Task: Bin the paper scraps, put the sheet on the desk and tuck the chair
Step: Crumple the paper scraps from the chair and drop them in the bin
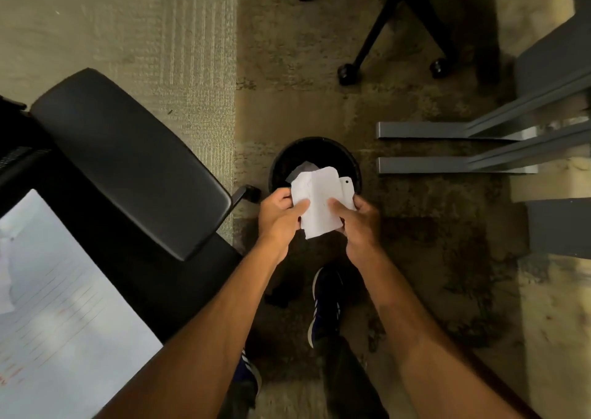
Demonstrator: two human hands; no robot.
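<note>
Both hands hold a bunch of white paper scraps (pixel 319 195) over a round black bin (pixel 315 150) on the carpet. My left hand (pixel 279 215) pinches the left edge of the scraps and my right hand (pixel 358 217) grips the right edge. A grey scrap (pixel 303 167) lies inside the bin. A black office chair (pixel 128 150) stands at the left, its backrest towards me. On its seat lies a large lined white sheet (pixel 57 306).
A second black chair's wheeled base (pixel 383 35) is at the top. Grey metal desk legs (pixel 463 143) run along the floor at the right, close to the bin. My shoes (pixel 326 300) stand just behind the bin. Open carpet lies at the upper left.
</note>
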